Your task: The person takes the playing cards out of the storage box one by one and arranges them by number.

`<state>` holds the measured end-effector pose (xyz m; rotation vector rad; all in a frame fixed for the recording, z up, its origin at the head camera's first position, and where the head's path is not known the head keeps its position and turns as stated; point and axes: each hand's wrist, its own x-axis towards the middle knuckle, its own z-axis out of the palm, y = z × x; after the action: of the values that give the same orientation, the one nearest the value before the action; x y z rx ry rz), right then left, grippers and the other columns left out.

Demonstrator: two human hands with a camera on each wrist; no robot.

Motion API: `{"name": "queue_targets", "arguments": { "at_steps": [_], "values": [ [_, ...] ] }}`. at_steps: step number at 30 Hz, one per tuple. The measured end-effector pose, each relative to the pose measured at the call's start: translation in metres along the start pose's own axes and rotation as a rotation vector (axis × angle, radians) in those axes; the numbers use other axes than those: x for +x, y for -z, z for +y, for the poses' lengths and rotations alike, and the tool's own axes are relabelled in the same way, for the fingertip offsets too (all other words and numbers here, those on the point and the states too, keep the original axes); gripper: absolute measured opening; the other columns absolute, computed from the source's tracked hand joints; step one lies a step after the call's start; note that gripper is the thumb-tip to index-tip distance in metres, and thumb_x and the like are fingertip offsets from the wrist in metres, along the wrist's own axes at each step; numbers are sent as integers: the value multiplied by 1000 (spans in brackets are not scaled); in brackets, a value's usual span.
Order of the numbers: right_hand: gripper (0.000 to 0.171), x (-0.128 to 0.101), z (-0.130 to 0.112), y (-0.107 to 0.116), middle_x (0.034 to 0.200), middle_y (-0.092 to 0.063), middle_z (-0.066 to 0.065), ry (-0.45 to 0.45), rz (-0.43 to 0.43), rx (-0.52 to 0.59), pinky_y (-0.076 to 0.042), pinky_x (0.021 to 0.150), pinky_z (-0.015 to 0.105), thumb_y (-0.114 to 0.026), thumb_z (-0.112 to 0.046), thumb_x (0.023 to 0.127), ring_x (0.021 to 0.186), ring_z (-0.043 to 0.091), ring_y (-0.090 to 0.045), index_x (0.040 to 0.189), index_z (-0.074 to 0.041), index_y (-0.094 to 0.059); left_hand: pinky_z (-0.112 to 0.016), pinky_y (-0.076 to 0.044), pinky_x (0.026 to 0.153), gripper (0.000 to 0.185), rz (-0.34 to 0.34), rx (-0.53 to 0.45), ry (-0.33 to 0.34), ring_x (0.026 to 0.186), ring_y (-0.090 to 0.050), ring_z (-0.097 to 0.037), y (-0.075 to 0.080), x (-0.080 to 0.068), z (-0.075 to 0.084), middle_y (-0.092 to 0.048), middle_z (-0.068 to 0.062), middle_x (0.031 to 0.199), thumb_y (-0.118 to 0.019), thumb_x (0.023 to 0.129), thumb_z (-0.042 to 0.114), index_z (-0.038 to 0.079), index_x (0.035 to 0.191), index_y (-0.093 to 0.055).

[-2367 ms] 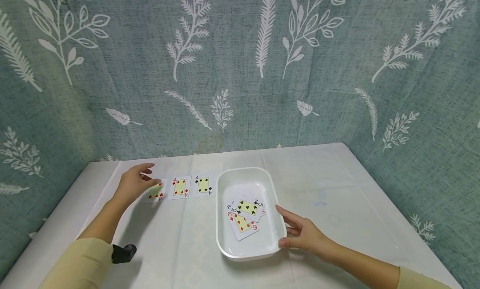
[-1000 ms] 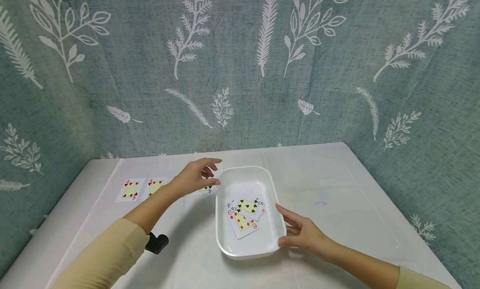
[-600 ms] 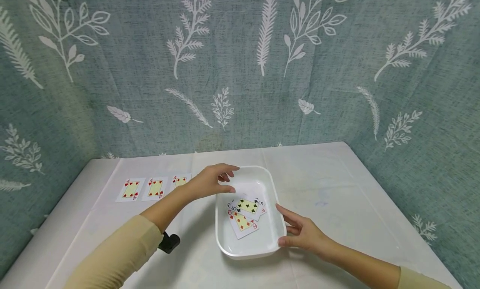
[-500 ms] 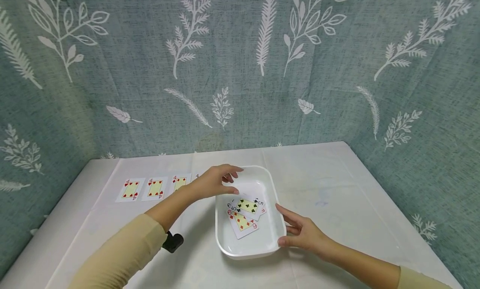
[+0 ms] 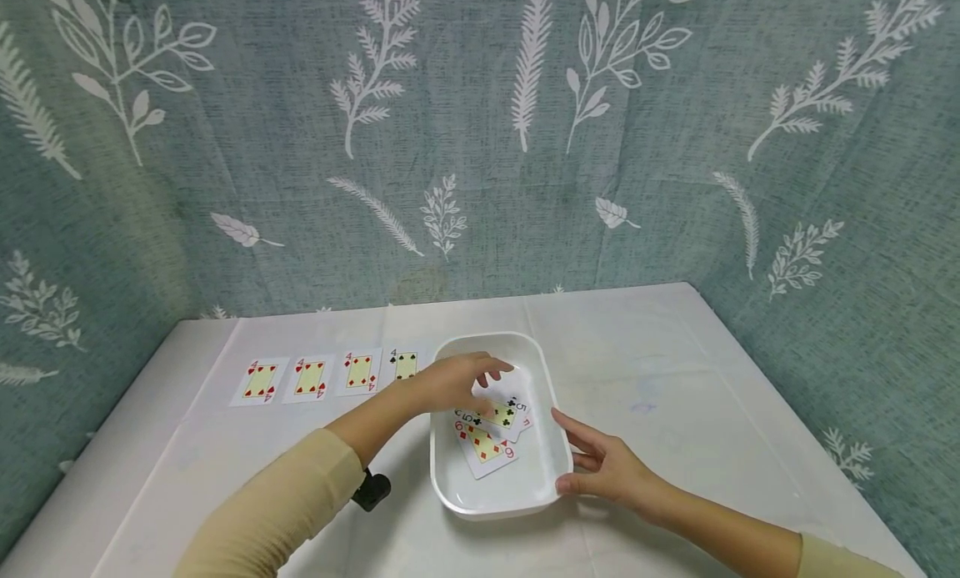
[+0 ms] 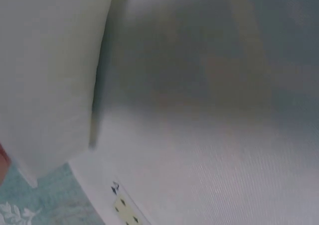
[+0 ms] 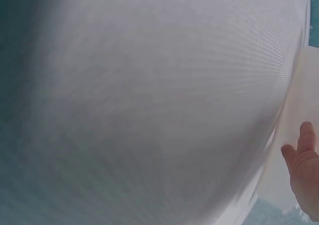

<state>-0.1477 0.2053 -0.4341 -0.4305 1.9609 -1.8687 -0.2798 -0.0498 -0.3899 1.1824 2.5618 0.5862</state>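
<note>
A white plastic tray [image 5: 495, 506] holds a loose pile of playing cards. On the pile are a five of clubs [image 5: 512, 419] and, partly under it, a six of diamonds [image 5: 483, 454]; other cards beneath are mostly hidden. My left hand [image 5: 453, 384] is over the tray's left rim, thumb over the five of clubs, fingers apart and slightly bent, nothing held. Whether the thumb touches the card I cannot tell. My right hand [image 5: 603, 468] rests against the tray's right side, fingertips and thumb at the rim. The right wrist view shows its fingertips on the outer wall [image 7: 289, 110].
Left of the tray lies a row of fours: two of hearts [image 5: 259, 381] [image 5: 309, 379], one of diamonds [image 5: 359, 372], and a black-suited one [image 5: 406, 364] partly behind my left wrist. A black device [image 5: 372, 490] sits at that wrist. Patterned green cloth [image 5: 480, 144] encloses the table.
My left hand has moved right from the row of cards, over the tray's left rim, and lowered toward the pile. A four of hearts now lies at the row's left end. The right hand stays.
</note>
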Motion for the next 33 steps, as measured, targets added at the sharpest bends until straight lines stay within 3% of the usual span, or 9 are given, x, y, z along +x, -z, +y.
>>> {"name": "queue_targets", "arguments": {
  "at_steps": [5,9,14,21,33],
  "values": [
    [91,1,1,0,147,-22,33,7,-8,3,-52,86,33,-75,-12,80,125,46,-43,150,-2,-17,-31,-47,85,65,-106,69,36,103,-58,-12,-8,8,0,-60,4,114,-80,76,28,20,134,-53],
    [91,1,1,0,147,-22,34,13,-10,0,-52,85,32,-75,-11,81,125,47,-42,150,-1,-17,-30,-46,90,66,-147,106,57,104,-55,-8,-14,13,-2,-57,7,117,-81,75,28,24,134,-53],
    [92,1,2,0,146,-22,34,12,-2,-8,-52,86,32,-76,-12,79,125,46,-43,150,-1,-18,-29,-47,89,65,-179,157,82,100,-55,-7,-17,13,-2,-56,8,115,-82,73,26,26,132,-54],
    [92,1,1,0,146,-23,35,28,-9,-9,-52,86,31,-76,-11,79,125,47,-42,149,0,-18,-30,-47,89,63,-192,205,52,104,-52,-10,-16,12,1,-53,6,115,-83,72,27,26,129,-57],
    [91,1,1,1,146,-23,35,35,-11,-21,-52,86,31,-76,-10,80,125,48,-42,149,0,-18,-31,-44,93,64,-230,210,68,104,-48,-10,-17,15,-2,-48,7,113,-87,64,31,27,120,-57]
  ]
}}
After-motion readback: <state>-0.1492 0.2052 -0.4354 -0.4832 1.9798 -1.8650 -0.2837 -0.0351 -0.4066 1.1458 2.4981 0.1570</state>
